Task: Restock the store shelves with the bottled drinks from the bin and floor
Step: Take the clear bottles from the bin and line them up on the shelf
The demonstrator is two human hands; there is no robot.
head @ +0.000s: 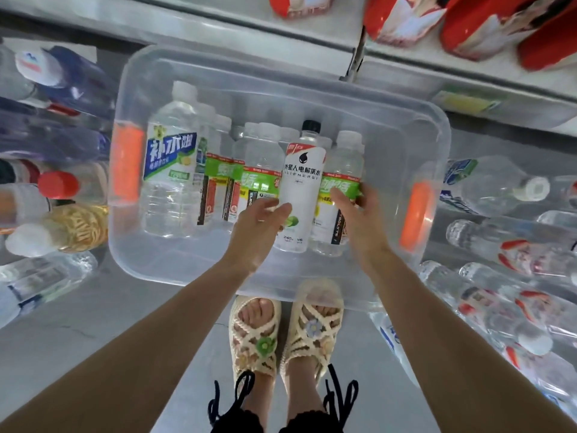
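Note:
A clear plastic bin (175,270) with orange handles stands on the floor in front of my feet. Several bottles lie in it: a large one with a blue and green label (170,170), green-labelled clear ones (256,179), and a white-labelled bottle with a black cap (301,182). My left hand (260,226) reaches into the bin with relaxed fingers, its thumb against the white-labelled bottle's lower part. My right hand (356,214) curls its thumb and fingers round the green-labelled bottle (345,170) at the right end of the row.
Loose bottles lie on the floor left of the bin (59,189) and right of it (496,185). The grey shelf edge (281,35) runs along the top, with red packages (487,23) on it. My sandalled feet (287,332) stand just behind the bin.

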